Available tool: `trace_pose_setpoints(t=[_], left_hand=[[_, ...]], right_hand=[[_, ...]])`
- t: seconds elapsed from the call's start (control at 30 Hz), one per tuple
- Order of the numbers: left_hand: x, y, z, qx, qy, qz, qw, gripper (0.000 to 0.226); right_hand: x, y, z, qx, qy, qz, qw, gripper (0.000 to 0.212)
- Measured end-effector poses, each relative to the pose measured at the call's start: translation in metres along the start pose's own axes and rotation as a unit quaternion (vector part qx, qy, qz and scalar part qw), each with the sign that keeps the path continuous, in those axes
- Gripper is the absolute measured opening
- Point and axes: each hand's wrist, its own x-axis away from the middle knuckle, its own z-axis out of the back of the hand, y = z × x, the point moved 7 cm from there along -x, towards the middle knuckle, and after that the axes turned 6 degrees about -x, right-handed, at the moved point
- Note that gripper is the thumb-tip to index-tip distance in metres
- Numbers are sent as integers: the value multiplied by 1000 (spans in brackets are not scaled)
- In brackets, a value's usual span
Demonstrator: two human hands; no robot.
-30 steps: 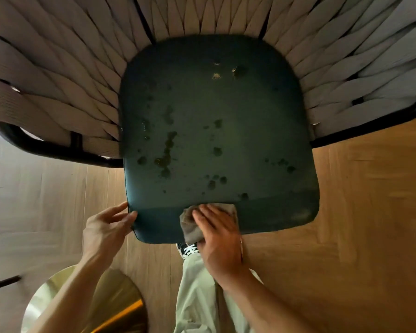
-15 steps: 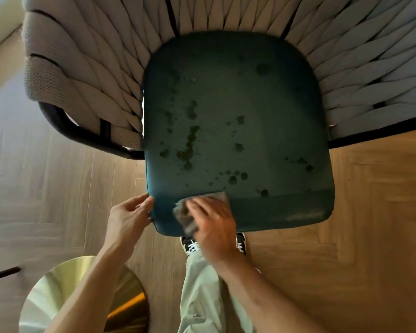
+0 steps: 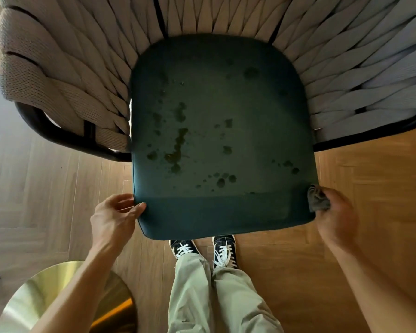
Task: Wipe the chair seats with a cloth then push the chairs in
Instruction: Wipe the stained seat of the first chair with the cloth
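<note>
- Now the right hand (image 3: 334,212) is closed around a bunched grey cloth (image 3: 317,198), which seems to touch the seat's front right corner, though blur makes contact uncertain.
- Left hand (image 3: 114,216) grips the front left corner of the dark green seat (image 3: 221,131), thumb on top.
- Dark spots dot the seat.
- Woven grey backrest (image 3: 70,68) wraps around it.
- Wooden floor (image 3: 370,176) lies beneath.
</note>
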Motion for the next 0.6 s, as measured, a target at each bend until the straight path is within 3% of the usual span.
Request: trace_pose_setpoints(t=[0.07,0.23,0.43,0.53,0.6], left_hand=[[1,2,2,-2,4,-5,1000,46],[-4,1,2,-21,-11,1,1000,42],[-8,-5,1,-9,-19,10,1000,38],[-11,-5,1,41,-27,12,999,22],[-10,-2,0,87,-39,26,995,29]], right_hand=[[0,-3,0,-39,31,-19,999,35],[20,-54,-12,-57,55,55,995,36],[67,-171,-68,-125,-27,165,978,66],[94,-242,-99,-162,-69,193,965,57],[108,-290,-120,-179,-105,202,957,50]])
